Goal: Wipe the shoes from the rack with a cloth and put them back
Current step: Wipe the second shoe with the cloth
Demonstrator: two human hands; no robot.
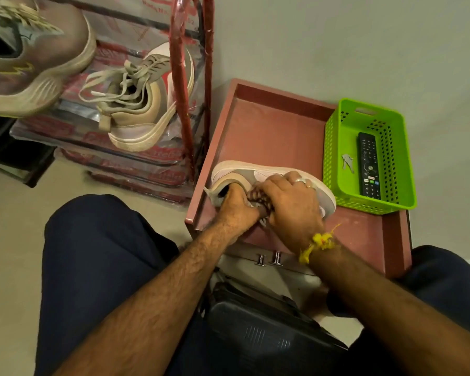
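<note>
Shoe [239, 173] half hidden under both hands; cloth [258, 196] barely shows.

Green basket [334, 147] holds remote [369, 165], keys [347, 162]

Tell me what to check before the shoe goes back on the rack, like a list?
1. Shoe held steady: ok. The left hand grips it at the heel opening, on the pink table.
2. Cloth in hand: ok. The right hand presses it on the shoe.
3. Whole shoe wiped: cannot tell. The hands hide most of it.
4. Room on the rack: cannot tell. Its matching shoe sits there; the space beside it is partly hidden.
5. Green basket out of the way: ok. It sits right of the shoe.
</note>
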